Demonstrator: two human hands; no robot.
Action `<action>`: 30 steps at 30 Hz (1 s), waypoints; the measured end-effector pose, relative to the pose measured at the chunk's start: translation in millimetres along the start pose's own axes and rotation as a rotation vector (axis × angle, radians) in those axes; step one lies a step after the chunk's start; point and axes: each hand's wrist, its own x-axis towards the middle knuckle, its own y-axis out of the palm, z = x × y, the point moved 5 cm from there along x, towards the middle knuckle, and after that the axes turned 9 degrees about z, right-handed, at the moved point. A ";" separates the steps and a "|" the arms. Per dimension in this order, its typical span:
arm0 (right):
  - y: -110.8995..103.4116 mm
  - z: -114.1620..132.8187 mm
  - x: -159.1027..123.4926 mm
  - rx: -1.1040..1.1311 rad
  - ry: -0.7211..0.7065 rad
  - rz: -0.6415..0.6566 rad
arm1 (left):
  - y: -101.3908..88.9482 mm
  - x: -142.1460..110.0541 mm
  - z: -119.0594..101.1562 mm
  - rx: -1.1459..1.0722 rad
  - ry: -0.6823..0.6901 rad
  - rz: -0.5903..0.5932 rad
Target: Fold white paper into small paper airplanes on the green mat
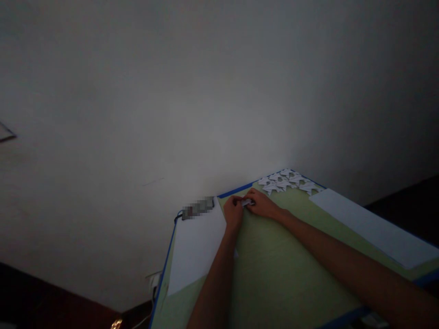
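Note:
Over the far part of the green table (274,265), my left hand (233,212) and my right hand (262,203) meet at a small piece of folded white paper (246,202). The fingers of both hands are closed on it, and they hide much of its shape. Just beyond my right hand, several folded white paper pieces (283,183) with pointed ends lie spread at the table's back corner. A white sheet of paper (195,251) lies flat to the left of my left hand.
Another stretch of white paper (370,228) lies along the table's right side. A dark, blurred-out object (198,208) with a cable rests at the back left edge. Blue edging (236,189) borders the table, and a pale wall (212,100) rises behind it.

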 end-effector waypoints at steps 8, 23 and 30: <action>-8.9 -1.4 1.6 0.030 0.030 -0.086 | -1.6 0.6 -3.6 -0.047 0.055 -0.023; -10.6 -0.6 2.4 0.072 0.001 -0.088 | 1.1 2.1 -1.7 -0.090 0.093 0.000; -8.2 -5.0 3.8 0.062 0.009 -0.069 | 1.2 2.2 -1.4 -0.040 0.055 0.005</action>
